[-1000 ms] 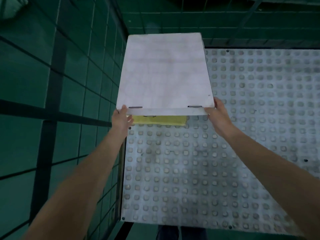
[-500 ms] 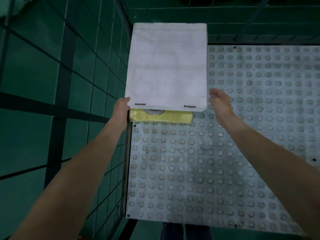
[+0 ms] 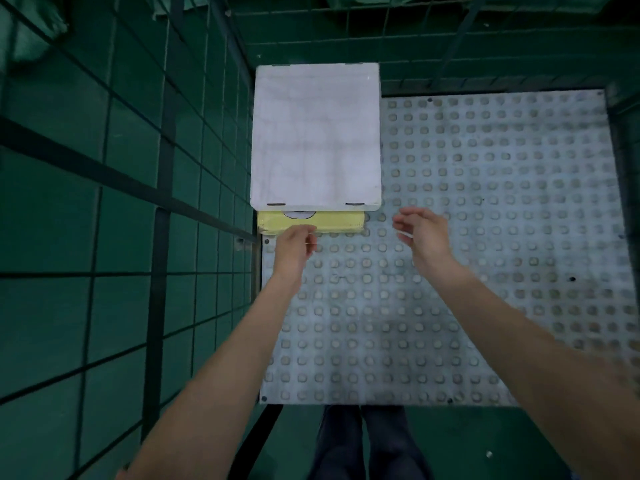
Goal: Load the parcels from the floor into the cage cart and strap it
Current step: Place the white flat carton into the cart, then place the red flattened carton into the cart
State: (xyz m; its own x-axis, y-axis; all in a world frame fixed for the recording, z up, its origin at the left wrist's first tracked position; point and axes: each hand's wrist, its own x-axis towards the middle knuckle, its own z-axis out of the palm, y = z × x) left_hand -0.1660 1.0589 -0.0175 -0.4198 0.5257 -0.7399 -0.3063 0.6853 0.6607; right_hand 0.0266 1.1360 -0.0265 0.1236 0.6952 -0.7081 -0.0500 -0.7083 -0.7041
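While the white box (image 3: 316, 136) lies flat on top of a yellow parcel (image 3: 311, 221), both sit in the cart's far-left corner, at about eleven o'clock on the studded floor plate (image 3: 485, 237). That tuck against the wire side wall (image 3: 207, 150) and the back mesh (image 3: 346, 39) looks deliberate: it squares the stack into the corner and leaves the bare part of the plate, from twelve round to five o'clock, free for more parcels.

Seen from above, the white box is close to square, its slightly longer side running from six to twelve o'clock, away from the person, with two small slots on its near edge. Only a strip of the yellow parcel shows, its long side running nine to three.

Neither hand has hold of anything. Hovering over the yellow strip, the left hand (image 3: 296, 245) has loosely curled fingers; the right hand (image 3: 424, 233), at the box's near right corner, has its fingers spread and relaxed, clear of the box.
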